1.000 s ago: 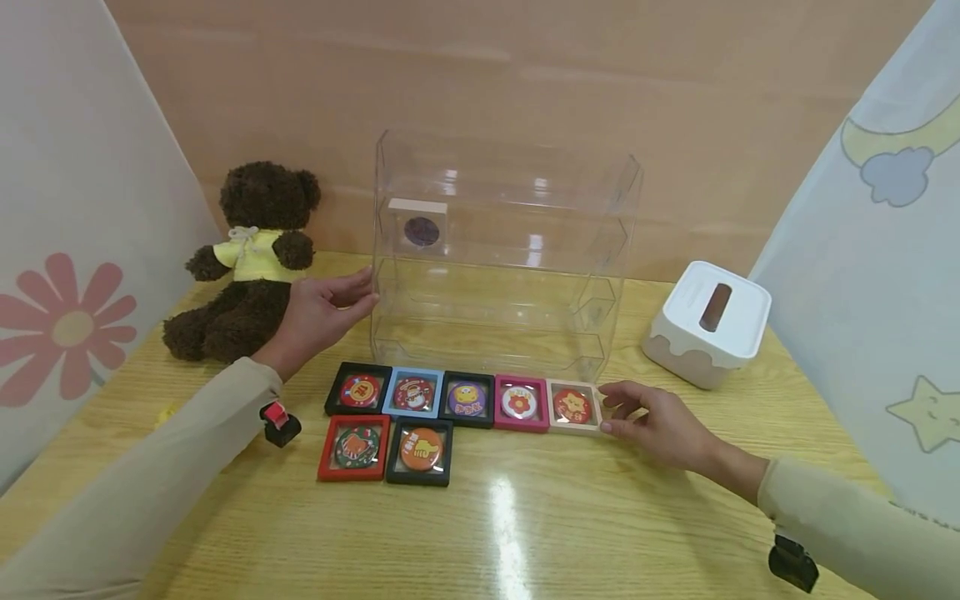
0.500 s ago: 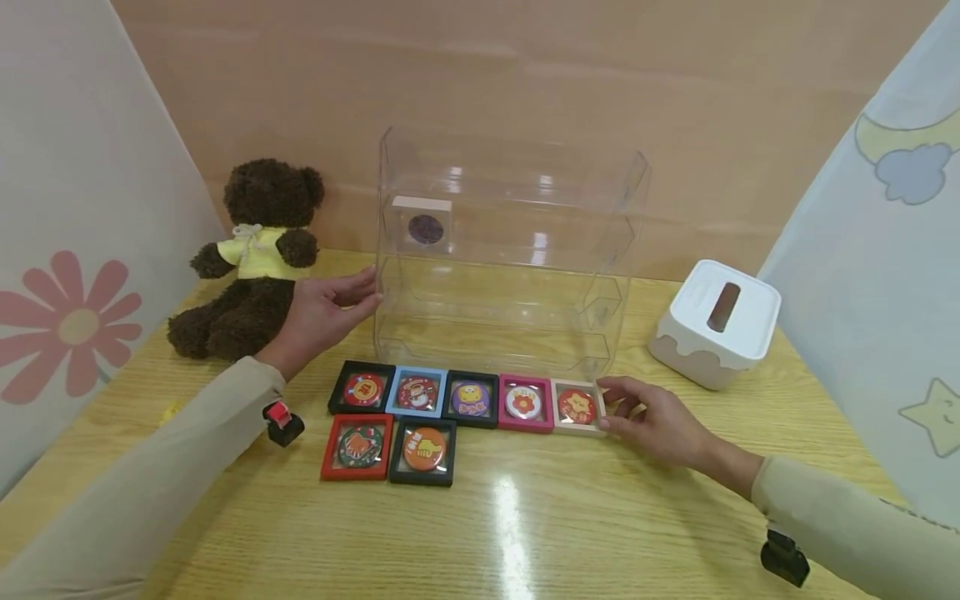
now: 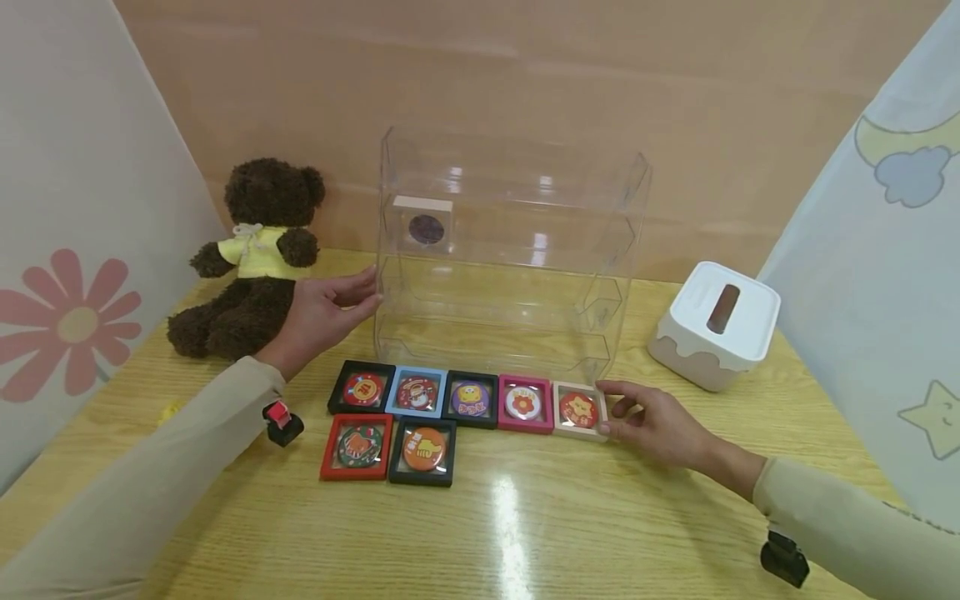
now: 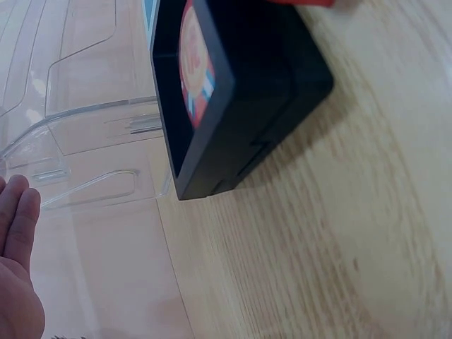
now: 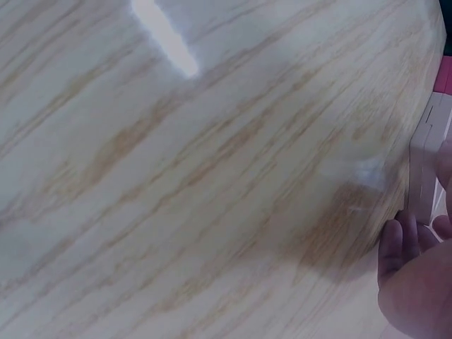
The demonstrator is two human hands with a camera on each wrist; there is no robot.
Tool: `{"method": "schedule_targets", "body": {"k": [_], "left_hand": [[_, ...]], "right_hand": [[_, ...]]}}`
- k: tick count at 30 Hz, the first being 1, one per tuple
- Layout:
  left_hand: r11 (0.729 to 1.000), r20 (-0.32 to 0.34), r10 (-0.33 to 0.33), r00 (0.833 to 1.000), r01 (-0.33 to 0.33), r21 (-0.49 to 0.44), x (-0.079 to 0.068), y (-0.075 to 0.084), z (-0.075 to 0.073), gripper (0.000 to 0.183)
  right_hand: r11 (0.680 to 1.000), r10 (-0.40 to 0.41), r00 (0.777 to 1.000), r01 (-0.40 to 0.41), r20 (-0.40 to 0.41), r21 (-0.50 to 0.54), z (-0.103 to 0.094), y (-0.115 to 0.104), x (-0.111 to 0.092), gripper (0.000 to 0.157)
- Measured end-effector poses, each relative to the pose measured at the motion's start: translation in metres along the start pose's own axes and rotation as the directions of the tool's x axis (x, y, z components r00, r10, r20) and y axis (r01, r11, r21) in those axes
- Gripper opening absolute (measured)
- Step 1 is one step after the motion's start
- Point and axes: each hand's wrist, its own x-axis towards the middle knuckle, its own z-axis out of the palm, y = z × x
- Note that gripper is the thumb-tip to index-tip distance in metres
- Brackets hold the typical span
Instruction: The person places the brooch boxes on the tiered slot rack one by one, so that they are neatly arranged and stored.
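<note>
Right hand (image 3: 652,425) has its thumb and fingertips pinching the right edge of the cream-framed badge (image 3: 579,410), while the left hand (image 3: 318,321) has its fingers pretty much straight at the left side of the clear display rack (image 3: 510,227); can't tell if it's pressing or just touching. The cream one's on the table (image 3: 600,517), a bit right of center, at the end of the back row and just beside the magenta-framed badge (image 3: 525,403). Going left you get a purple badge in black (image 3: 471,399), a light-blue-framed badge (image 3: 416,392) and a red badge in black (image 3: 362,388). Below those there's a red-framed badge (image 3: 356,447) and an orange badge in black (image 3: 422,450). One pale-framed badge (image 3: 423,227) sits in the rack's upper left. Farther out: brown teddy bear (image 3: 262,258) on the left, tissue box (image 3: 693,312) on the right. Looks like the grab step to me. Imo the next move calls for a firm edge grip without nudging the magenta neighbor.
</note>
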Motion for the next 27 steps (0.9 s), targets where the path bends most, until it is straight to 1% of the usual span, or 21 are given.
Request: {"method": "schedule_targets", "body": {"k": [6,11,15,19,23,27], "left_hand": [[1.000,-0.002,0.004,1.000,-0.004,0.017,-0.0003,-0.0005,0.0007,0.037],[1.000,-0.003,0.007,1.000,-0.007,0.023,-0.0010,-0.0018,0.0006,0.037],[1.000,-0.001,0.006,1.000,-0.006,0.011,-0.0014,-0.0026,0.0002,0.037],[1.000,0.000,-0.003,1.000,0.003,-0.002,-0.0024,-0.0026,-0.0006,0.036],[1.000,0.002,-0.012,1.000,0.012,-0.012,-0.0033,-0.0022,-0.0008,0.037],[1.000,0.003,-0.008,1.000,0.008,-0.017,-0.0035,-0.0019,-0.0002,0.037]], "right_hand": [[1.000,-0.006,1.000,0.006,-0.021,0.015,0.0018,0.0008,-0.0009,0.056],[0.999,-0.044,0.998,0.045,-0.038,0.020,0.0030,0.0006,-0.0017,0.060],[0.996,-0.093,0.994,0.092,-0.060,-0.014,0.0031,0.0003,-0.0034,0.060],[0.990,-0.136,0.987,0.132,-0.086,-0.050,0.0031,0.0002,-0.0047,0.055],[0.990,-0.135,0.986,0.130,-0.095,-0.057,0.0018,-0.0012,-0.0049,0.055],[0.991,-0.123,0.987,0.116,-0.101,-0.071,-0.0016,-0.0035,-0.0052,0.055]]}}
